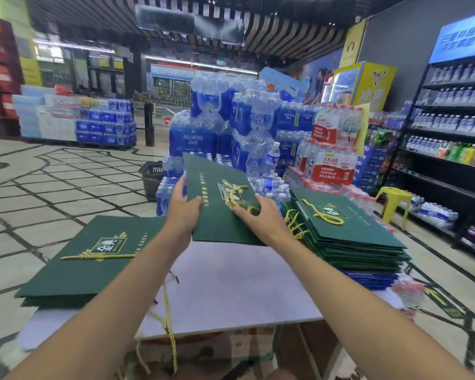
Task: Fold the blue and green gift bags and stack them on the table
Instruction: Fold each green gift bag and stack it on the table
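Observation:
I hold a flat green gift bag (217,198) tilted up above the far side of the white table (231,286). My left hand (183,208) grips its left edge, thumb on top. My right hand (258,213) grips its right side over the gold cord handle. A tall stack of green bags (351,231) sits at the table's right, with blue bags (373,279) at the bottom of that stack. A low pile of flat green bags (93,261) lies at the table's left.
Shrink-wrapped packs of water bottles (231,127) are piled right behind the table. A dark shopping basket (152,179) stands on the tiled floor. A yellow stool (394,201) and drink shelves (450,127) are to the right. Gold cords (170,330) hang over the table's front edge.

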